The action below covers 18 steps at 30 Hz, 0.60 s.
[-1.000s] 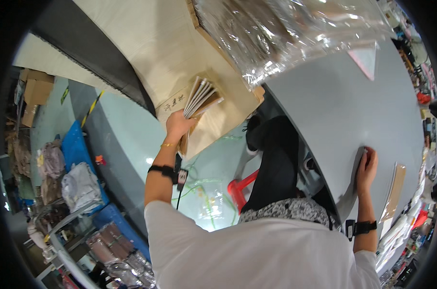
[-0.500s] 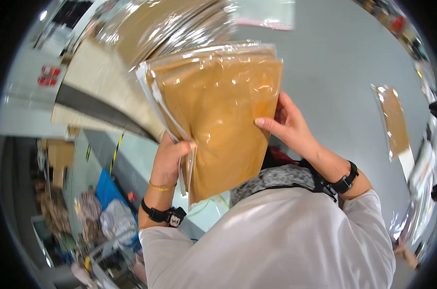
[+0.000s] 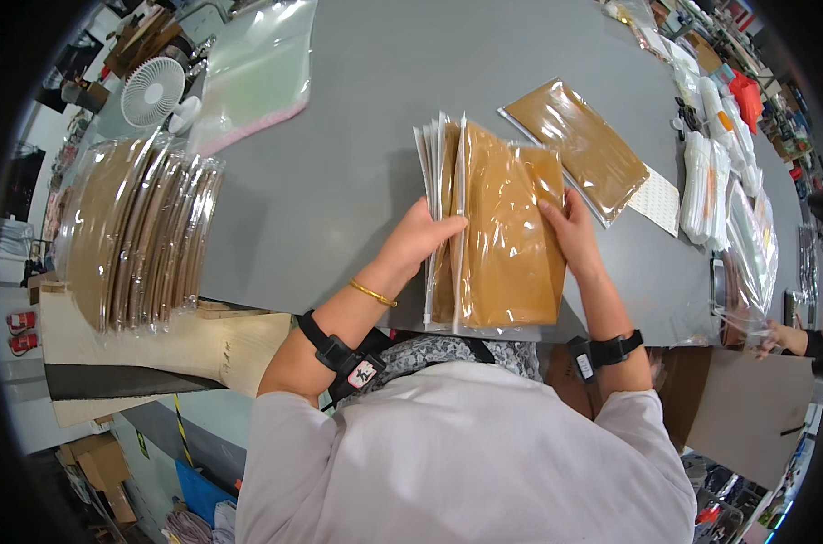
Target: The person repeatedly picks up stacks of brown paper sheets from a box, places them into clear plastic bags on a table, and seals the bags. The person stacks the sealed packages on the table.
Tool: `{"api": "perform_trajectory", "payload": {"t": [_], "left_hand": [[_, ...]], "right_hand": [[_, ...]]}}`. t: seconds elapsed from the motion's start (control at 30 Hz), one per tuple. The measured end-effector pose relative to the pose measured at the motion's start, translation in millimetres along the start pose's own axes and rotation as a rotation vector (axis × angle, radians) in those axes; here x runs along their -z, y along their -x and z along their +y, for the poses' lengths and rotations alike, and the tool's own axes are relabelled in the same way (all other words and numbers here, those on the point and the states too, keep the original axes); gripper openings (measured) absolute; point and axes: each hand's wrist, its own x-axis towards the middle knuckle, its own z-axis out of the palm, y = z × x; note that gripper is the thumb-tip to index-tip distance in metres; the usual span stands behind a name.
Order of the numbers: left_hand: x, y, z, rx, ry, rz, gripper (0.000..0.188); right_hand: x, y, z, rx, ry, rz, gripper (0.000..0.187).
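Observation:
Between my two hands is a bundle of flat clear plastic bags (image 3: 506,236) with brown contents, held near the table's front edge. My left hand (image 3: 422,234) grips its left side, the thumb over a white zip-like edge. Several bag edges fan apart there. Around the bundle's right edge my right hand (image 3: 573,231) is closed, thumb in front and fingers partly hidden behind. Just beyond that hand lies a single brown-filled bag (image 3: 579,145), flat on the grey table (image 3: 366,118). What the brown contents are I cannot make out.
At left stands a row of similar brown-filled bags (image 3: 139,236). Behind it are a white fan (image 3: 153,92) and clear sheets with a pink edge (image 3: 257,77). White plastic-wrapped bundles (image 3: 704,186) line the right side, near another person's hand (image 3: 772,338).
My view and body have turned right, so the row of bags now shows at far left. The held bundle is more upright, its left edges spread further apart. Both hands keep hold.

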Motion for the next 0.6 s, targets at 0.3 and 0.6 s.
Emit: {"api": "perform_trajectory", "payload": {"t": [0.3, 0.6], "left_hand": [[5.2, 24.4, -18.3, -0.482, -0.945, 0.390, 0.051], [-5.9, 14.9, -7.2, -0.595, -0.890, 0.313, 0.037]], "right_hand": [[7.4, -3.0, 43.1, 0.006, -0.198, 0.020, 0.029], [5.8, 2.4, 33.8, 0.006, -0.283, 0.048, 0.029]]}}
